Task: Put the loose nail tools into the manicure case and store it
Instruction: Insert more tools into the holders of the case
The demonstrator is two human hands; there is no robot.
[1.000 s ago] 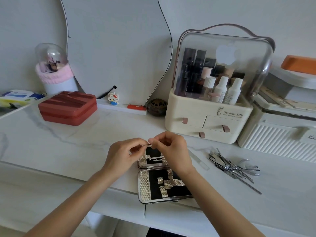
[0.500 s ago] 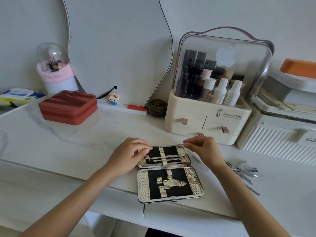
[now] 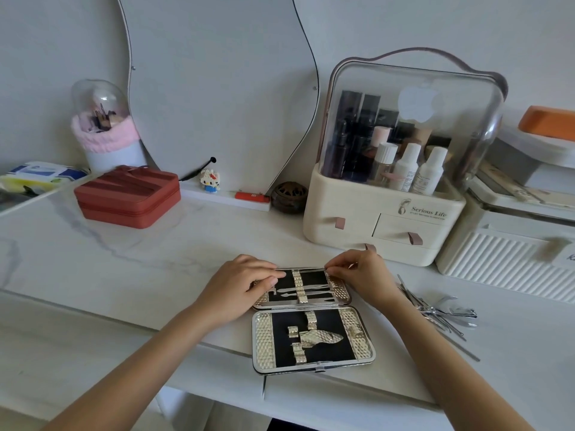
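The manicure case (image 3: pixel 264 337) lies open on the white marble table, near its front edge. Its near half holds only empty straps. The far half carries a few slim metal tools (image 3: pixel 314 292) under its straps. My left hand (image 3: pixel 239 287) rests curled over that half's left end. My right hand (image 3: pixel 364 278) pinches the right end of a thin metal tool (image 3: pixel 305 269) lying along the far half's top edge. A pile of loose nail tools (image 3: pixel 441 312) sits on the table just right of my right wrist.
A cream cosmetics organizer (image 3: pixel 373 219) with a clear dome and small drawers stands right behind the case. A white ribbed box (image 3: pixel 504 259) is at the right, a red zip case (image 3: pixel 127 197) at back left. A wavy mirror (image 3: pixel 217 88) leans on the wall.
Both hands, which were raised together above the case holding a tool, have spread apart and come down to the far half. The thin tool now lies along its top edge.
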